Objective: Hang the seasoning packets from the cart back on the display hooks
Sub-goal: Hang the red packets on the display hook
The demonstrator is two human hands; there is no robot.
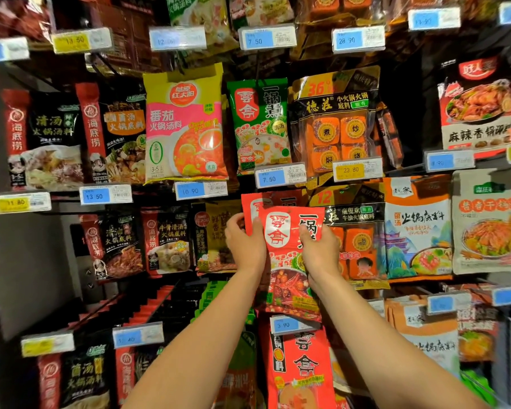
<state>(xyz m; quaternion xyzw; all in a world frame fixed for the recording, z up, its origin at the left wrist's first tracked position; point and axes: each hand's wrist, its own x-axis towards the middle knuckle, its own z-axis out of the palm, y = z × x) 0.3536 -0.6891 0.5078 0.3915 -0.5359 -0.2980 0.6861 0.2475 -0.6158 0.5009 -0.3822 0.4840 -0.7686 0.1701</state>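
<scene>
Both bare arms reach up into the middle of the display wall, and between them is a red seasoning packet (286,231) with a white emblem and large black characters on its face. The left hand (244,240) grips the packet's upper left edge, thumb laid over the front and the other fingers (233,221) curled round behind it. The right hand (319,249) pinches the packet's right side, thumb pressed on the printed front and the rest of the fingers hidden behind. The packet is held upright and slightly tilted, right in front of another red packet (260,202) of the same design that hangs on the rack, just under a blue price tag (273,178) reading 7.50. I cannot tell whether the held packet's top has caught on a hook, since the top edge overlaps the one behind it. Above hangs a green packet (258,122) with the same emblem, and to its left a yellow-and-pink tomato soup packet (185,125). To the right of the hands are orange-block hotpot base packs (357,243), and below them a lower tag (286,324) showing 3.90.
</scene>
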